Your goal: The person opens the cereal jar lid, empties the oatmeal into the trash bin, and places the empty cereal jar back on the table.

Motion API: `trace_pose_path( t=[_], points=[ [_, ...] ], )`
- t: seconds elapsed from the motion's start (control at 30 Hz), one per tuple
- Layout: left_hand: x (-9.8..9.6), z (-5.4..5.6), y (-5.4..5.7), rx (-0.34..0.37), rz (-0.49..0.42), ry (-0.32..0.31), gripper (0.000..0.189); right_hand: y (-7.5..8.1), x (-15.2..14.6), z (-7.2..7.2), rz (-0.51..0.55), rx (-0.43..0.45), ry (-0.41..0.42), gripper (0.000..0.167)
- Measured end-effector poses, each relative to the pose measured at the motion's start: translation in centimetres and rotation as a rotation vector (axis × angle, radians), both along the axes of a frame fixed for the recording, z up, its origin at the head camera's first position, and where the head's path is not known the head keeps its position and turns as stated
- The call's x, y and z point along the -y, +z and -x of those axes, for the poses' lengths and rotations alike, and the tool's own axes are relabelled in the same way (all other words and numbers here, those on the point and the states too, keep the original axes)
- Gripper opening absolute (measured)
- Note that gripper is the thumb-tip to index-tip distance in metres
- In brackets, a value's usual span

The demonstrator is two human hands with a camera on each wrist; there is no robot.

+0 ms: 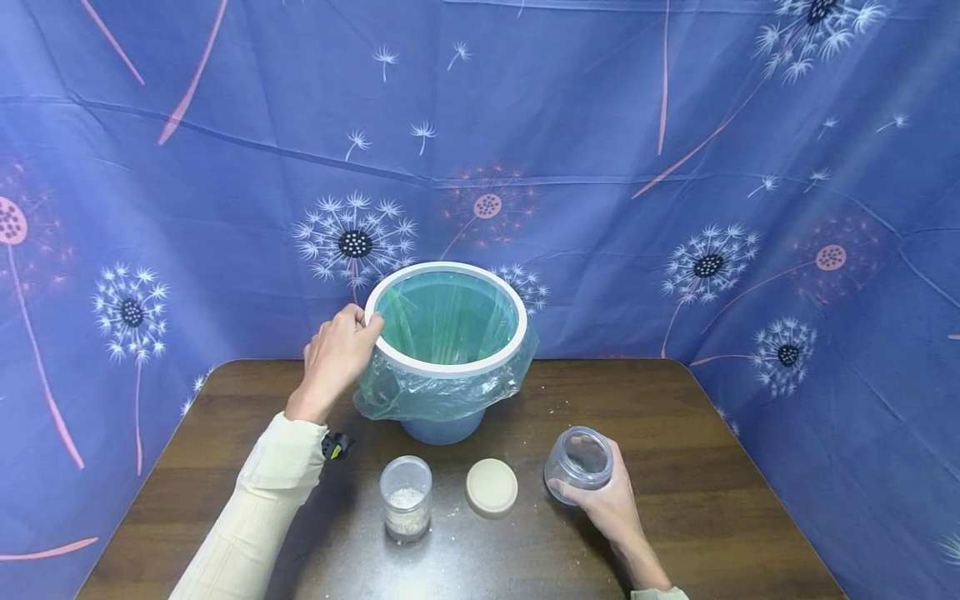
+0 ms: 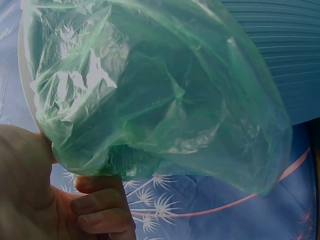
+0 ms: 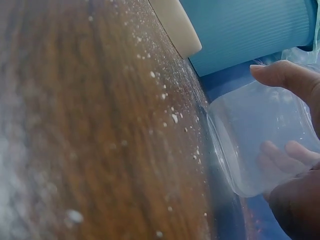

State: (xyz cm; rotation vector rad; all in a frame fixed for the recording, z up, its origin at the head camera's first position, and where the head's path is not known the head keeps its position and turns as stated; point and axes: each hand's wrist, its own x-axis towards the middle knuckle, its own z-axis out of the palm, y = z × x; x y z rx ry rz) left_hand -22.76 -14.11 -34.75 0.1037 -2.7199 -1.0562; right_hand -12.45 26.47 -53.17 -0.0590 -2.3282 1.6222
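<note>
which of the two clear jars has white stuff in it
The jar standing left of the beige lid: whitish bits show inside it. The other jar, in the right hand, shows no white contents.

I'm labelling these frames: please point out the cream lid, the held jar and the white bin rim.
Cream lid (image 1: 492, 486), head view: middle of its flat top.
Held jar (image 3: 245, 131), right wrist view: its clear side wall.
White bin rim (image 1: 450, 370), head view: its near edge.
</note>
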Motion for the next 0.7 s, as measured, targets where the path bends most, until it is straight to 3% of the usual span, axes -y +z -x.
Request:
trace_pose_path(
  t=[0.7],
  points=[
    [-0.01,-0.07,0.16,-0.002,0.000,-0.001,0.039,0.71,0.03,-0.90,0.025,0.063,0.025,0.097]
  ],
)
